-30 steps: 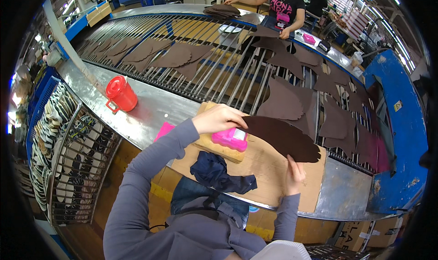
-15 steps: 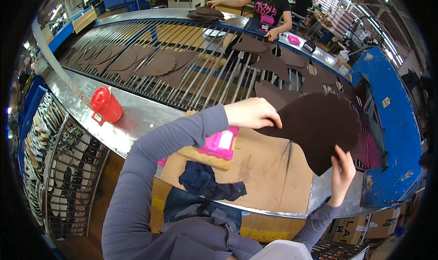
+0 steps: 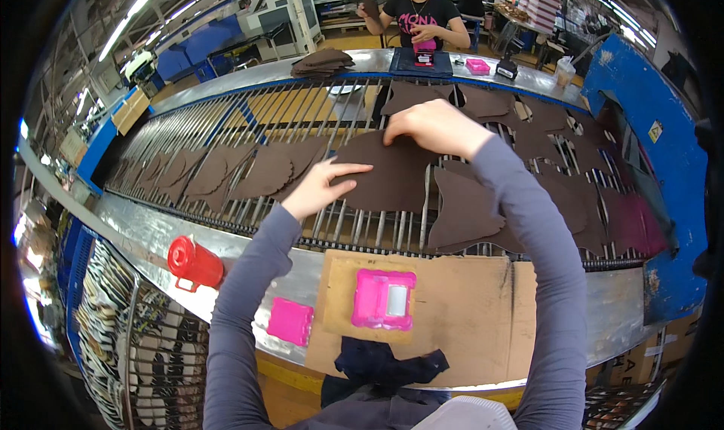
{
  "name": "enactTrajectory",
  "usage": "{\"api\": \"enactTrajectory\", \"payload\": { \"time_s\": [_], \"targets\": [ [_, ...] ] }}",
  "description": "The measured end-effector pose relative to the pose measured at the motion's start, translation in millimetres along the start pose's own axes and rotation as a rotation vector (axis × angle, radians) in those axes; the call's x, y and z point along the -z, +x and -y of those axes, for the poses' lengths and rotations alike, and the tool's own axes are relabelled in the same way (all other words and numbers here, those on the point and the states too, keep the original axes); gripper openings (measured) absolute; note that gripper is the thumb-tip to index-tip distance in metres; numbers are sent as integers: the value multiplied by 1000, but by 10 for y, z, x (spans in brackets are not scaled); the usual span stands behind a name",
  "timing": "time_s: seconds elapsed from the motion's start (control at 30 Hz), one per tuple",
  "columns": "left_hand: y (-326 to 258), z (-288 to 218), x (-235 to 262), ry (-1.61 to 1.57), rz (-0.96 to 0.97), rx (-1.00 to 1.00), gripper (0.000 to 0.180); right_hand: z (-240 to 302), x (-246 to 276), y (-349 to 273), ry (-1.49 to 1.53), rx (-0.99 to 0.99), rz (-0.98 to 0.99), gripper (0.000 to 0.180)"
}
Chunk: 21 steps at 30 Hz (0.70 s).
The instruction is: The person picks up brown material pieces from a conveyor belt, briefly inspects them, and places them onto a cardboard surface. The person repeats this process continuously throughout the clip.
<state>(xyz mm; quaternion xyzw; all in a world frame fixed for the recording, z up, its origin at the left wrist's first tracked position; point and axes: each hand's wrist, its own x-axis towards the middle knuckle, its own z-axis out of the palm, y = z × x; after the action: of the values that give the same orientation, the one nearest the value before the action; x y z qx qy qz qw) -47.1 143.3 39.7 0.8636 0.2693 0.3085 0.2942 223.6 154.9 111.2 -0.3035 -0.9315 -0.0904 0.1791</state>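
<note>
Both arms stretched forward in grey sleeves. Left hand [image 3: 320,189] flat, palm down, fingers spread and pointing right. Right hand [image 3: 434,126] farther out, knuckles up, fingers curled downward, wrist bent inward toward the left.

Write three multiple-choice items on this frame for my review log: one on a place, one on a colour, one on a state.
1. Where does the brown piece under both hands lie?
A. on the cardboard sheet
B. on the metal rods of the conveyor
C. in the wire rack

2. What colour is the jug on the steel ledge?
A. red
B. green
C. white

3. How does the left hand meet the piece?
A. clenched in a fist
B. lifted clear of it
C. fingers spread flat on its edge

Answers: B, rods show beneath the piece; A, it is plainly red; C, open fingers rest on it, while the right hand grips its far edge.
</note>
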Motion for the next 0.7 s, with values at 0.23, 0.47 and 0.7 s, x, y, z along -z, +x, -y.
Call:
{"api": "enactTrajectory", "payload": {
  "time_s": [0.23, 0.47, 0.7],
  "targets": [
    [-224, 1079, -216, -606, -75, 461, 51, 315, -134, -184, 15, -97, -292, 31],
    [-135, 1884, -578, -952, 20, 667, 54, 990, 63, -2027, 4, -613, -224, 26],
    [50, 2191, -697, -871, 135, 759, 54, 1679, 91, -3241, -31, -1184, -301, 25]
  ]
}}
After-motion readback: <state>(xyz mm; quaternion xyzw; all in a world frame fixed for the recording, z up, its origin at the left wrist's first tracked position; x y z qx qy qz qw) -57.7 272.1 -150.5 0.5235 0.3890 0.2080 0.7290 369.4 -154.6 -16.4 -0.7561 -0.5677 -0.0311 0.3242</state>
